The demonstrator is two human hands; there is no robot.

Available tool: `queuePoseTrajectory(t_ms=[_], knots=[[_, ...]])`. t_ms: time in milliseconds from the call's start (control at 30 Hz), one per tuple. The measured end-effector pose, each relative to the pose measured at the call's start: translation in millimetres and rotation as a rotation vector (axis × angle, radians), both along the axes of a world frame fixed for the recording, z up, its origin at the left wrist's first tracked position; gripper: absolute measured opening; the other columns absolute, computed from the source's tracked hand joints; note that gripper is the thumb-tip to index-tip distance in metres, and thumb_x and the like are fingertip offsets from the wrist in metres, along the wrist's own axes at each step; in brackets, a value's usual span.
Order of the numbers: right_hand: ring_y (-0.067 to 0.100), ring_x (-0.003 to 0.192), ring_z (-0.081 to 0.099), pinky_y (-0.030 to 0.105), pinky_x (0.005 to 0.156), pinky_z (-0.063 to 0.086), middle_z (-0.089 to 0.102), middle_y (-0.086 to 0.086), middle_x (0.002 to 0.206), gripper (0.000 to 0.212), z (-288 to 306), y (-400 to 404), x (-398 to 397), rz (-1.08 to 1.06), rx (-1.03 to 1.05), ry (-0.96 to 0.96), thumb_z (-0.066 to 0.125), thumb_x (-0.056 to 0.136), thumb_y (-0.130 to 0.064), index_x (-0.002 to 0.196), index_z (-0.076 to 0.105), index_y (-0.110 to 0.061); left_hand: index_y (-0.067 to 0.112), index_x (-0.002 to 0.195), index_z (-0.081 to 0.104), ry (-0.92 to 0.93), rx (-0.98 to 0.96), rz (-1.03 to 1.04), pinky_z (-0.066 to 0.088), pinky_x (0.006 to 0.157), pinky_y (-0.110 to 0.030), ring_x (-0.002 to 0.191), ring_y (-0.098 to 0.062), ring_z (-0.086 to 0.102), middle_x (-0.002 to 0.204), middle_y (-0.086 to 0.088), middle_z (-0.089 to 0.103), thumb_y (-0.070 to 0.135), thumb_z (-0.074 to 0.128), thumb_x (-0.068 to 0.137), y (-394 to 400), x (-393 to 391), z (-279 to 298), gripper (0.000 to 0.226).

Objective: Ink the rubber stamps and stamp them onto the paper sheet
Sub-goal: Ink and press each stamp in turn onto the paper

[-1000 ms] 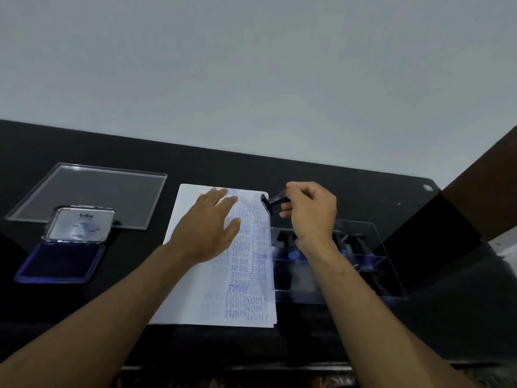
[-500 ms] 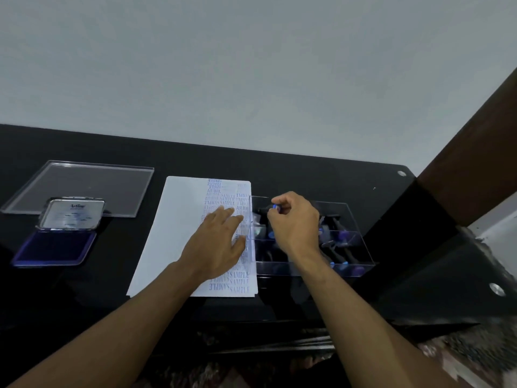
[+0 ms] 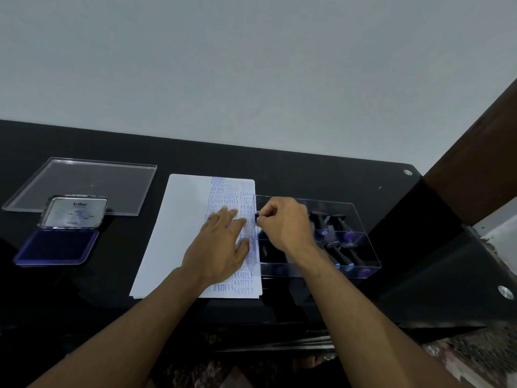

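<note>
Both forearms enter from the near edge of the black bench (image 3: 321, 175). The left hand (image 3: 223, 245) lies flat, fingers straight and spread, pressing on the right half of the paper sheet (image 3: 181, 228). The sheet lies on the bench between the ink pad and the clear tray; its right strip is covered with blue imprints reading SAMPLE, AIR MAIL and FRAGILE, and its left part is blank.

The right hand (image 3: 285, 222) is beside the left hand, over the left end of the clear tray (image 3: 363, 219), with curled fingers pinching a small dark stamp (image 3: 257, 218) at the sheet's right edge. Most of the stamp is hidden by the fingers. The tray touches the sheet's right edge and holds more stamps (image 3: 340, 236), dark-handled with blue or purple ends, in its right compartments.

At the left of the bench, well apart from the sheet, the ink pad (image 3: 56, 247) lies open, blue surface up, with its lid (image 3: 74, 212) hinged back. Behind it lies a flat clear cover (image 3: 89, 183).
</note>
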State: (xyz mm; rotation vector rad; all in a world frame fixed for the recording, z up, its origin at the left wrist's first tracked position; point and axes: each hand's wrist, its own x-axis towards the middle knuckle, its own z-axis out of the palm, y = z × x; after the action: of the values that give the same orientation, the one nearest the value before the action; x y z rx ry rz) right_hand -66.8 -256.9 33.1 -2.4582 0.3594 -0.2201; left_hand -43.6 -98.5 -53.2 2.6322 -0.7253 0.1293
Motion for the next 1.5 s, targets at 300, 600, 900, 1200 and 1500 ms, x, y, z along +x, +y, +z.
queuePoseTrajectory(t_ms=[300, 600, 900, 1200, 1500], knots=[[0.005, 0.063, 0.064, 0.02, 0.051, 0.053, 0.069, -0.009, 0.071, 0.017, 1, 3, 8, -0.049, -0.041, 0.076, 0.068, 0.083, -0.009, 0.073, 0.074, -0.021, 0.026, 0.151, 0.041, 0.004, -0.002, 0.021, 0.002, 0.116, -0.031, 0.154, -0.021, 0.017, 0.164, 0.001, 0.027, 0.054, 0.038, 0.101, -1, 0, 0, 0.057], [0.001, 0.074, 0.066, 0.012, 0.068, 0.052, 0.074, -0.009, 0.087, 0.01, -1, -4, -7, 0.065, 0.019, -0.024, 0.069, 0.09, -0.02, 0.094, 0.078, -0.019, 0.024, 0.151, 0.042, 0.006, 0.003, 0.005, 0.005, 0.118, -0.033, 0.154, -0.021, 0.017, 0.164, 0.0, 0.027, 0.052, 0.038, 0.102, -1, -1, 1, 0.057], [0.01, 0.092, 0.064, 0.03, 0.088, 0.053, 0.069, -0.004, 0.099, 0.017, 1, -19, -30, 0.052, -0.04, -0.218, 0.071, 0.088, -0.02, 0.104, 0.075, -0.018, 0.019, 0.148, 0.045, 0.063, -0.149, 0.033, 0.016, 0.112, -0.027, 0.15, -0.022, 0.026, 0.16, -0.002, 0.035, 0.038, 0.051, 0.102, 1, -2, 21, 0.051], [0.012, 0.087, 0.064, 0.027, 0.084, 0.053, 0.068, -0.001, 0.095, 0.016, 7, -65, -71, -0.058, -0.139, -0.251, 0.07, 0.086, -0.013, 0.1, 0.076, -0.018, 0.009, 0.136, 0.058, -0.051, -0.302, -0.132, 0.04, 0.11, -0.034, 0.138, -0.025, 0.043, 0.142, -0.008, 0.054, 0.031, 0.053, 0.098, -46, -33, 62, 0.045], [0.002, 0.08, 0.065, -0.003, 0.063, 0.037, 0.073, -0.009, 0.094, 0.015, 4, -107, -100, -0.05, -0.105, 0.01, 0.067, 0.086, -0.016, 0.096, 0.077, -0.02, 0.017, 0.139, 0.055, -0.076, -0.117, -0.241, 0.03, 0.12, -0.046, 0.14, -0.022, 0.04, 0.142, -0.003, 0.053, 0.042, 0.043, 0.096, -89, -48, 65, 0.051]])
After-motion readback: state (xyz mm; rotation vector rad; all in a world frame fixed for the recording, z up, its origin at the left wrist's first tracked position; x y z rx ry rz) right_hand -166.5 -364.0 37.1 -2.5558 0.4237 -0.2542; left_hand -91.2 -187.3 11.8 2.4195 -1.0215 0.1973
